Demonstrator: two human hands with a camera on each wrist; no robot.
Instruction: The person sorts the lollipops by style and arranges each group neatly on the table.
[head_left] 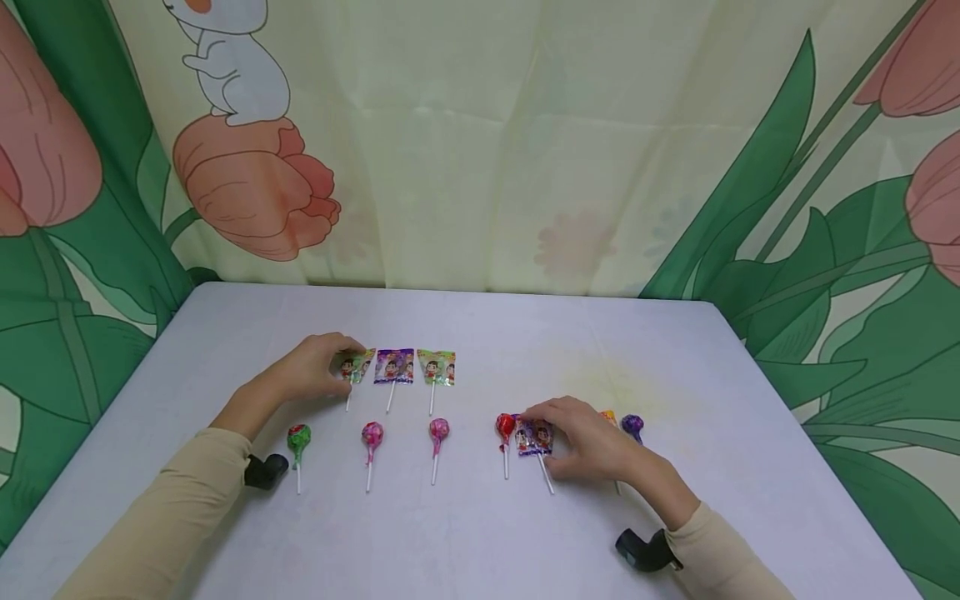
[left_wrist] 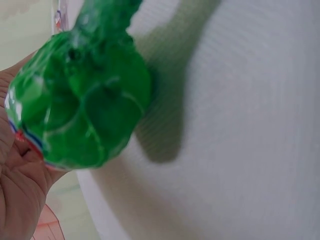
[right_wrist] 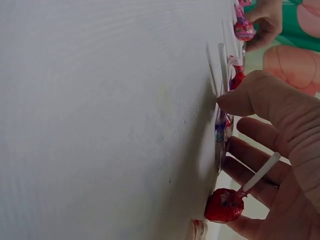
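Observation:
My left hand (head_left: 315,367) pinches a flat green-wrapped lollipop (head_left: 358,367) at the left end of the back row, thumb and fingers on its edges. Close to the left wrist camera is a round green lollipop (left_wrist: 80,105) on the table. With my right hand (head_left: 596,440) I hold a flat purple-wrapped lollipop (head_left: 534,437) between thumb and fingers, its stick pointing toward me. Just left of it lies a round red lollipop (head_left: 506,427). Beneath the right palm, another red lollipop (right_wrist: 225,205) shows in the right wrist view; the hand hides it from the head view.
A flat purple lollipop (head_left: 394,367) and a flat green one (head_left: 437,367) continue the back row. Two round pink lollipops, one left (head_left: 372,435) and one right (head_left: 438,429), lie in front. Beyond the right hand are an orange wrapper (head_left: 608,416) and a dark purple lollipop (head_left: 633,425).

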